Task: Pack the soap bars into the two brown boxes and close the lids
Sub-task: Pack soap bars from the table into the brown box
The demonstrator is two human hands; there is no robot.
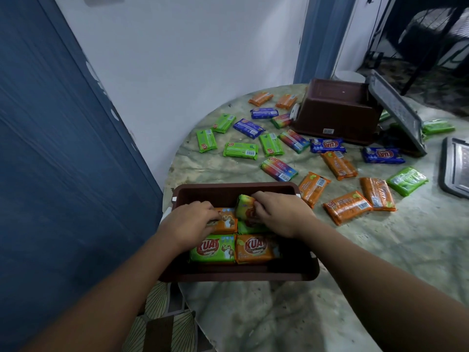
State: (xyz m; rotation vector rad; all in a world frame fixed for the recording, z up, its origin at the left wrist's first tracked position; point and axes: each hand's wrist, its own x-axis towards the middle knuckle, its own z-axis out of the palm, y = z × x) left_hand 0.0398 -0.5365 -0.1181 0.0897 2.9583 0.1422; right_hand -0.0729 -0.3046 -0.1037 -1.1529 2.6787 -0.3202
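Both hands inside near brown plastic box (243,274): right hand (281,214) fingers pinch tilted green-wrapped soap bar (245,207); left hand (190,221) fingers curled on orange-wrapped bar (225,223).

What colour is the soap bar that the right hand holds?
Green and orange wrapper, on the soap bar in the right hand; seen in the head view.

Looks like a home, prob. a living or dining corner: round marble-look table (330,313) pushed up near a white plaster wall (177,59) w/ a blue door (50,148) at left and a blue door frame (319,39) far right. Leaf-print cushion (162,323) below the table's near edge; dim room w/ dark furniture thru the far-right doorway.
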